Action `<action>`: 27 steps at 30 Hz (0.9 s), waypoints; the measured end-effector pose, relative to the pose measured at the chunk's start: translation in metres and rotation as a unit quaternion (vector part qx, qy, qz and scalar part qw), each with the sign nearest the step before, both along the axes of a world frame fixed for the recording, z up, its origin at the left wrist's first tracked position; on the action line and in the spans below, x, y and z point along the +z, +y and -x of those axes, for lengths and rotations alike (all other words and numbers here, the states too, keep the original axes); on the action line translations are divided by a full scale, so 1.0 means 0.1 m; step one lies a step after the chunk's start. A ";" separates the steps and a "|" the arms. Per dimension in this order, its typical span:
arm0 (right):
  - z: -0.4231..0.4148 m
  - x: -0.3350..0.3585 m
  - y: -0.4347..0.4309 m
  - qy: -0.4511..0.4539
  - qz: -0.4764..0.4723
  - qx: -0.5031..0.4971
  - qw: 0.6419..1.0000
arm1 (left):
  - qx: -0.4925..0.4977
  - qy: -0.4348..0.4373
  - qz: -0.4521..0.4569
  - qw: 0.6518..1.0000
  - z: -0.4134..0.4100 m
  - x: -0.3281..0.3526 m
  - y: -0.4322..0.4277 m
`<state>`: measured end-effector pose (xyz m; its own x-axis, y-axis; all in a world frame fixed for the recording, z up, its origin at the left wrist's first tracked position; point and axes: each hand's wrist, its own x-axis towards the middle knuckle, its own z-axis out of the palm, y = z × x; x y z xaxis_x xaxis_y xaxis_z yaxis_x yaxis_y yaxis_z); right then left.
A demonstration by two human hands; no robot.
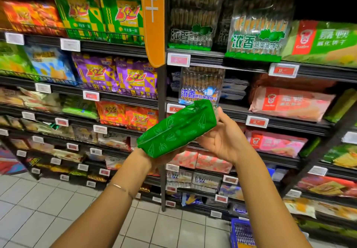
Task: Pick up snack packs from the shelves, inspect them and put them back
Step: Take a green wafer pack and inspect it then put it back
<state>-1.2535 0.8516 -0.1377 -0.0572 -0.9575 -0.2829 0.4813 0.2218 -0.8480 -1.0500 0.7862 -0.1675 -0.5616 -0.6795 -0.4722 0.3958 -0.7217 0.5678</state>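
A: What's the left hand [154, 159] doing?
B: It's mostly hidden under the green snack pack [176, 129], supporting its lower end; whether the fingers curl round it I cannot tell.
A: And the pack?
B: Tilted, held up in front of the shelves [212, 54] (well clear of them).
A: The right hand [222, 137]?
B: It grips the pack's upper end, fingers behind it.
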 end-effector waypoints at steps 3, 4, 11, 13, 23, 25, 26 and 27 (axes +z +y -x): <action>0.06 -0.03 -0.01 0.003 0.019 0.019 1.000 | 0.032 -0.034 0.090 0.995 -0.04 0.16 -0.11; 0.09 -0.04 -0.01 -0.002 0.028 0.014 1.000 | 0.046 -0.053 0.146 0.987 -0.04 0.23 -0.14; 0.24 0.05 -0.07 0.036 0.060 -0.019 0.997 | 0.079 -0.084 0.432 0.895 0.01 0.54 -0.12; 0.19 0.05 -0.09 0.053 0.070 -0.042 0.995 | 0.056 -0.081 0.466 0.879 0.07 0.61 -0.07; -0.10 -0.14 -0.18 -0.080 0.085 0.033 0.993 | 0.003 0.009 0.449 0.894 0.23 0.40 0.00; -0.29 -0.12 -0.21 -0.140 0.095 0.067 0.983 | 0.026 -0.043 0.446 0.894 0.35 0.40 0.00; -0.36 -0.11 -0.25 -0.159 0.073 0.067 0.982 | 0.037 -0.064 0.438 0.896 0.38 0.42 -0.02; -0.41 -0.11 -0.27 -0.138 0.064 0.042 0.988 | 0.042 -0.081 0.430 0.898 0.39 0.44 -0.04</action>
<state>-1.2124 0.8248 -0.1487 0.0864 -0.9844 -0.1536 0.6821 0.1708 -0.7111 -1.0893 0.7823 -0.1236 -0.4624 -0.8690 0.1760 0.2899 0.0394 0.9562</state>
